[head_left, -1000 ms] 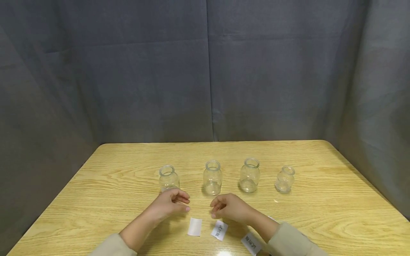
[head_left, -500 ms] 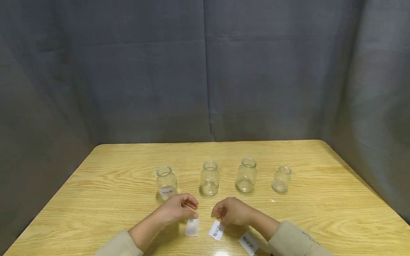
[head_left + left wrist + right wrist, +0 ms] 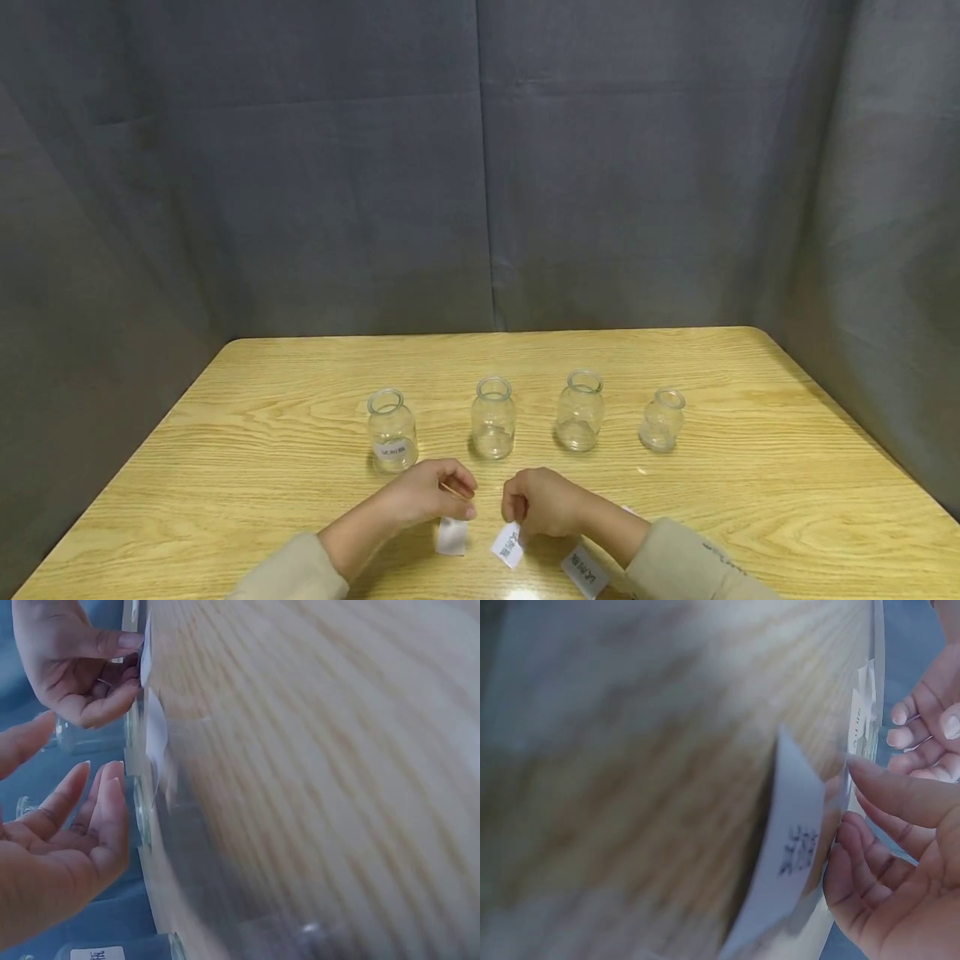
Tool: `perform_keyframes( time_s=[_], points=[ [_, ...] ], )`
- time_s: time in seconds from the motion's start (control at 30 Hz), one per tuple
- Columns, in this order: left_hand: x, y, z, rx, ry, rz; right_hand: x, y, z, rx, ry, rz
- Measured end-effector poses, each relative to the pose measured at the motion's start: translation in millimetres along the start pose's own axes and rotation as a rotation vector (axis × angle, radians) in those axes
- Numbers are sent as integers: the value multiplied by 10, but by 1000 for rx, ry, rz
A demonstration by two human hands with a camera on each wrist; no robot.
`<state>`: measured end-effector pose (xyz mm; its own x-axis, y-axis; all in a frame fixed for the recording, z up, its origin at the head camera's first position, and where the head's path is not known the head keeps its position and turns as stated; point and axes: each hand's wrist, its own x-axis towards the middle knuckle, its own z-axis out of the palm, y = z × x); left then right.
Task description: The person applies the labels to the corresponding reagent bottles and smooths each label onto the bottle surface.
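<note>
My right hand (image 3: 551,502) has its fingers curled down at a small white printed label (image 3: 506,547) on the table, its thumb and fingertips at the label's upper right corner. In the left wrist view the right thumb lies against the label's edge. My left hand (image 3: 427,498) hovers beside a plain white label (image 3: 452,537), fingers loosely bent, thumb apart, nothing held. Behind it stands a clear glass jar (image 3: 388,421) with a printed label stuck on its front. Another printed label (image 3: 585,572) lies by the right forearm.
Two more glass jars (image 3: 493,421) (image 3: 579,414) and a smaller glass jar (image 3: 662,422) stand in a row to the right of the labelled jar. The wooden table (image 3: 300,375) is bounded by dark grey curtains (image 3: 375,208).
The right hand has come down to the printed label, its fingers closing at the corner; the label has shifted slightly. The left hand has moved right and a little lower, uncovering the labelled jar.
</note>
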<state>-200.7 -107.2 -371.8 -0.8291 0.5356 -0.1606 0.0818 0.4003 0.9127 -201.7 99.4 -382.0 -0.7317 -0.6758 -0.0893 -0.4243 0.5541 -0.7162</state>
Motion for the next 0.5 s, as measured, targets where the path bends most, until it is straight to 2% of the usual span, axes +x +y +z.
perform_keyframes(
  time_s=[0.27,0.5],
  points=[
    [49,-22,85,-41,-50,-55,5,6,-2,-15,3,10],
    [70,-31,114,-40,-64,-51,-6,-13,4,-55,19,-19]
  ],
)
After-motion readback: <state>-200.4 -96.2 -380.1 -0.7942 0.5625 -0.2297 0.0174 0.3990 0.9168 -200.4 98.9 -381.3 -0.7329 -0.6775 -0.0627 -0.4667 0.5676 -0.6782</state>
